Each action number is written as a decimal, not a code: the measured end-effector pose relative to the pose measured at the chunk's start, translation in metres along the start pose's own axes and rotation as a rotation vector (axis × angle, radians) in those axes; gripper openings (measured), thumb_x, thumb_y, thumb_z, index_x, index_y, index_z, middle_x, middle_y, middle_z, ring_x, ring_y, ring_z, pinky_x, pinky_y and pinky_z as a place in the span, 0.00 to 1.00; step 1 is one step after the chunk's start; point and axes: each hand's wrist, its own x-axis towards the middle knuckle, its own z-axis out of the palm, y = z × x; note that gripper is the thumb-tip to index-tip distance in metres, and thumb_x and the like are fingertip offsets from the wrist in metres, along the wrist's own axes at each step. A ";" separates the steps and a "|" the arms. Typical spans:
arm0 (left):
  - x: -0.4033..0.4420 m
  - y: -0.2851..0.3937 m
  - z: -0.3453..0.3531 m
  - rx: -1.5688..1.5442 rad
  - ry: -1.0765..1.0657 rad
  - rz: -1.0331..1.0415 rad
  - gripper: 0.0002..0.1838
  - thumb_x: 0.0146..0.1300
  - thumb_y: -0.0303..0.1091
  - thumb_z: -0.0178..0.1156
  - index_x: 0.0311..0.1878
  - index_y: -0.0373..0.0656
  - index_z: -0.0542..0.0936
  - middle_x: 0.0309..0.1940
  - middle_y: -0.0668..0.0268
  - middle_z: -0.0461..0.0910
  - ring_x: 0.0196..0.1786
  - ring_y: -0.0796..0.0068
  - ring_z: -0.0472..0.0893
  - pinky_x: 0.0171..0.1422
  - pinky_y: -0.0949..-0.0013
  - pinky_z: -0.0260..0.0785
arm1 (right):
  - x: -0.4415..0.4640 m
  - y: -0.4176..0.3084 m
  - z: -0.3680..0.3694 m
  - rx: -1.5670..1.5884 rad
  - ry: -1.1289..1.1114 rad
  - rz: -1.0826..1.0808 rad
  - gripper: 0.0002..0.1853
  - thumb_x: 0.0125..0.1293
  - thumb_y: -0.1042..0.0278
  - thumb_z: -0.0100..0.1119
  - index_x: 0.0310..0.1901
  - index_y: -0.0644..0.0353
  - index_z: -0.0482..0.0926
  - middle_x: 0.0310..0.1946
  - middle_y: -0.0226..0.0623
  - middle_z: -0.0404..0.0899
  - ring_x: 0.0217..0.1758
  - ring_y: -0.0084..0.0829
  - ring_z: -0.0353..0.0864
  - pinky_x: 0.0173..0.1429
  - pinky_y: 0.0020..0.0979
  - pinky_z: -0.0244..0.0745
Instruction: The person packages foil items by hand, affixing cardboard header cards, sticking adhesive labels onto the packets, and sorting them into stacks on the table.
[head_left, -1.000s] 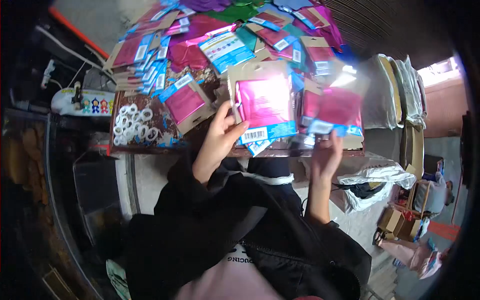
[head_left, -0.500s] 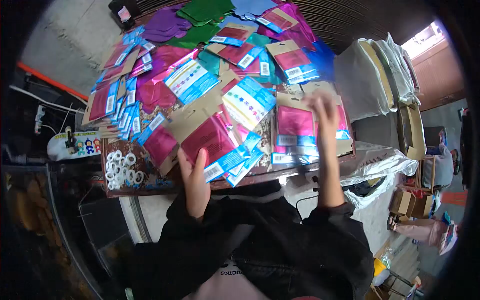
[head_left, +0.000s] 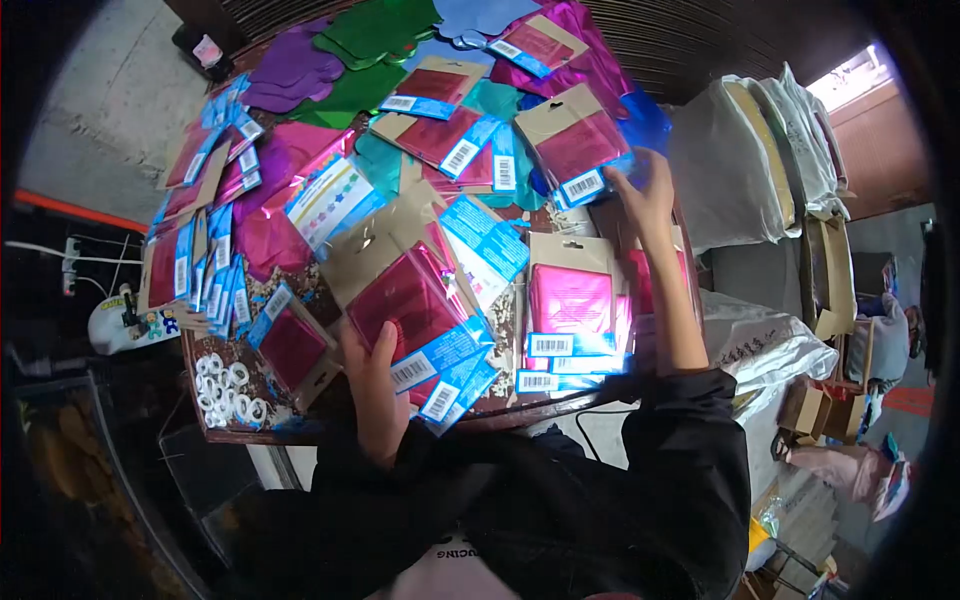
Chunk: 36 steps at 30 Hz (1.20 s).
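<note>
My left hand (head_left: 375, 385) is closed on a small stack of flat packets, its thumb on top. The uppermost packet (head_left: 405, 305) has a brown card header, a clear sleeve, folded pink foil and a blue barcode label. At the table's right side, my right hand (head_left: 648, 205) grips the lower right corner of another pink foil packet (head_left: 575, 140) between thumb and fingers. Just below that hand lies a pile of similar packets (head_left: 570, 300). A packet with a white and blue printed face (head_left: 485, 255) is partly covered by the left hand's stack.
More packets are heaped along the table's left side (head_left: 200, 255). White rings (head_left: 225, 390) lie at the front left corner. Purple (head_left: 295, 70), green (head_left: 375, 35) and light blue foil shapes (head_left: 480, 15) cover the back. White sacks (head_left: 730, 165) stand to the right.
My right hand has moved up from above the right pile to the packet beyond it and has taken hold of its corner. My left hand still holds its stack. The camera view has shifted slightly.
</note>
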 end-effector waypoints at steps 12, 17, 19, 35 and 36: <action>0.008 -0.002 0.008 0.053 -0.026 0.046 0.20 0.65 0.28 0.45 0.61 0.38 0.62 0.53 0.58 0.69 0.53 0.71 0.70 0.57 0.72 0.61 | -0.034 -0.112 -0.080 1.289 -0.037 0.692 0.17 0.61 0.77 0.56 0.49 0.60 0.62 0.33 0.36 0.73 0.31 0.23 0.75 0.35 0.22 0.76; 0.007 0.000 -0.001 0.062 -0.046 0.062 0.20 0.65 0.28 0.46 0.61 0.39 0.62 0.52 0.59 0.70 0.53 0.71 0.70 0.57 0.72 0.61 | -0.042 -0.119 -0.087 1.288 0.003 0.734 0.16 0.61 0.77 0.56 0.49 0.61 0.64 0.31 0.35 0.74 0.27 0.20 0.74 0.31 0.18 0.73; 0.009 0.001 -0.006 0.041 -0.042 0.047 0.21 0.65 0.27 0.46 0.61 0.39 0.62 0.52 0.59 0.70 0.53 0.71 0.71 0.56 0.72 0.62 | -0.048 -0.100 -0.091 1.217 0.170 0.839 0.14 0.60 0.78 0.55 0.48 0.61 0.69 0.30 0.32 0.75 0.21 0.13 0.66 0.28 0.15 0.66; 0.074 0.028 0.009 0.160 -0.359 0.087 0.26 0.64 0.29 0.48 0.64 0.40 0.54 0.54 0.55 0.65 0.53 0.69 0.67 0.58 0.70 0.58 | -0.063 -0.016 -0.127 1.103 0.279 0.820 0.09 0.61 0.74 0.56 0.43 0.64 0.73 0.30 0.30 0.74 0.24 0.13 0.66 0.28 0.14 0.63; 0.078 0.039 0.010 0.145 -0.365 0.075 0.26 0.63 0.29 0.48 0.63 0.40 0.54 0.53 0.55 0.65 0.53 0.69 0.67 0.57 0.70 0.59 | -0.062 -0.005 -0.127 1.161 0.238 0.807 0.10 0.61 0.73 0.57 0.43 0.65 0.74 0.31 0.30 0.75 0.25 0.14 0.68 0.31 0.15 0.65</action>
